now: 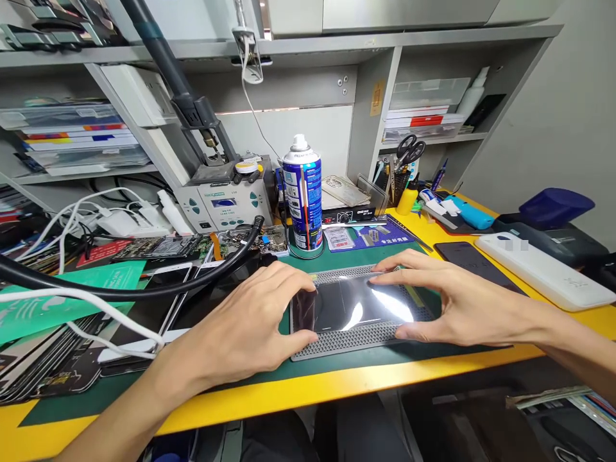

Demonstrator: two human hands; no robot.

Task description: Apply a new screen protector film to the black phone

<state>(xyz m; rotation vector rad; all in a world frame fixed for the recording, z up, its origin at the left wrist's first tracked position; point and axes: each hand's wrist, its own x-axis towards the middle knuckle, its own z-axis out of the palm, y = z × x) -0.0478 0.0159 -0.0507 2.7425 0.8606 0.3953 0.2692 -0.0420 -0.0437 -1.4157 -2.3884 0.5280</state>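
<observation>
A dark, glossy phone screen (341, 303) lies flat on a grey perforated pad (337, 344), with bright light reflections on its right half. What looks like a clear film covers most of it; a brownish strip at the left end appears bare. My left hand (257, 314) spans that left end, thumb at the near edge and fingers at the far edge. At the other end my right hand (445, 298) does the same, its thumb near the lower right corner and fingertips on the far edge. The palms stay off the glass.
Behind the pad stands a blue spray can (302, 196). A black hose (192, 290) and white cables (110, 308) cross the left side over several phones and parts. To the right lie a dark phone (474, 263) and a white power bank (543, 269). A green mat (231, 382) covers the yellow bench.
</observation>
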